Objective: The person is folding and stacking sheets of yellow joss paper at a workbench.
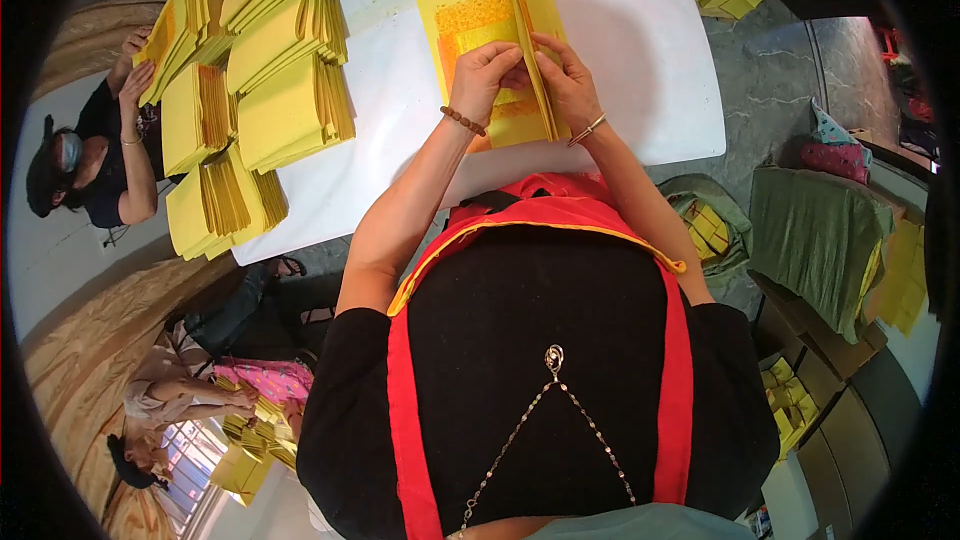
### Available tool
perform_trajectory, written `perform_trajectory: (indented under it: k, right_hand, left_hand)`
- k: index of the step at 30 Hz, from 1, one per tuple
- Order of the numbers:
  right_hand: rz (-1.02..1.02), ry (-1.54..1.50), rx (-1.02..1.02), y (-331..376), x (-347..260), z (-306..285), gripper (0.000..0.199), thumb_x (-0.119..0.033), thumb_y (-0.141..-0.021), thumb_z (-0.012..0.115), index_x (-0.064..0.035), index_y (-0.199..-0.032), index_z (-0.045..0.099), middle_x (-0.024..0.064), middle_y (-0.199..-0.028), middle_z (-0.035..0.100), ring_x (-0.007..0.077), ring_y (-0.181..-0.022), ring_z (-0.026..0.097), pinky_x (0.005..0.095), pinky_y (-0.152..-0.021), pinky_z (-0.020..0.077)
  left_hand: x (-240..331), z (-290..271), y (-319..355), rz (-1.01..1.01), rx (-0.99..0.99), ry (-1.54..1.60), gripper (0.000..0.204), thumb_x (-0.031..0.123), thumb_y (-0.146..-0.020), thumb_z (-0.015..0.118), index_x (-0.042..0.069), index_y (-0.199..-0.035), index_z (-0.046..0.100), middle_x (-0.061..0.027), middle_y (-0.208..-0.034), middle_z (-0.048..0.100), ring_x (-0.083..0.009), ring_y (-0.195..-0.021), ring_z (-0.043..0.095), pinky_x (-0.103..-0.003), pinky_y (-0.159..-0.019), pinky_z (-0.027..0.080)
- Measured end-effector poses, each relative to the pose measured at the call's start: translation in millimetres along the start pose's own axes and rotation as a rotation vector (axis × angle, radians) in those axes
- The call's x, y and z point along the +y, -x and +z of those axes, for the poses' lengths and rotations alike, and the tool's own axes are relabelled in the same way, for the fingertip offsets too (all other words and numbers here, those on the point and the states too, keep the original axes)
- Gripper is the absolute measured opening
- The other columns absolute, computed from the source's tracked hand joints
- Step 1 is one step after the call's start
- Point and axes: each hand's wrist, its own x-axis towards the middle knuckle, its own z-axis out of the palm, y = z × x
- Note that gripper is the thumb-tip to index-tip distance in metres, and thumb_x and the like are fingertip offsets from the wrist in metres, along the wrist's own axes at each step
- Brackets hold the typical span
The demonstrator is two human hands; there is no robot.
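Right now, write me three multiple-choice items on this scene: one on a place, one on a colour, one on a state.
1. Where do the stacks of folded paper lie on the white table?
A. the person's left
B. the person's right
C. under the table

2. What colour is the sheet being worked on?
A. blue
B. yellow with orange print
C. white

3. What state is that sheet in?
A. rolled into a tube
B. torn in pieces
C. partly folded, one flap standing up

Answers: 1 A, the stacks fill the table's left part. 2 B, yellow paper with an orange patch. 3 C, the left hand and right hand pinch a raised flap along a crease.
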Motion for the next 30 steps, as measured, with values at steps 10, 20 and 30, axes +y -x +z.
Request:
perform_trajectory:
  k: [10, 20, 30]
  right_hand:
    - [0.028, 0.000, 0.053, 1, -6, 3, 0.030, -0.020, -0.088, 0.050, -0.0020, -0.112, 0.050, 0.0033, -0.099, 0.055, 0.0091, -0.089, 0.052, 0.0221, -0.078, 0.0431]
    - [0.074, -0.011, 0.077, -4, 10, -5, 0.019, -0.020, -0.088, 0.050, -0.0029, -0.096, 0.051, 0.0012, -0.088, 0.054, 0.0078, -0.079, 0.050, 0.0226, -0.072, 0.0430]
    - [0.076, 0.109, 0.067, -3, 7, -6, 0.019, -0.023, -0.088, 0.050, -0.0041, -0.090, 0.050, 0.0004, -0.083, 0.054, 0.0067, -0.074, 0.050, 0.0224, -0.068, 0.0441]
  left_hand:
    - [1, 3, 1, 0.006, 0.047, 0.017, 0.018, 0.016, -0.085, 0.052, 0.000, -0.089, 0.060, -0.0044, -0.074, 0.061, -0.0105, -0.061, 0.057, -0.022, -0.055, 0.045]
    - [1, -1, 3, 0.000, 0.066, 0.085, 0.014, 0.013, -0.084, 0.053, 0.000, -0.090, 0.057, -0.0063, -0.077, 0.061, -0.0137, -0.063, 0.059, -0.026, -0.058, 0.047]
    - [2, 0, 4, 0.007, 0.084, 0.059, 0.015, 0.013, -0.083, 0.054, -0.001, -0.089, 0.059, -0.0057, -0.076, 0.061, -0.0127, -0.062, 0.059, -0.023, -0.056, 0.047]
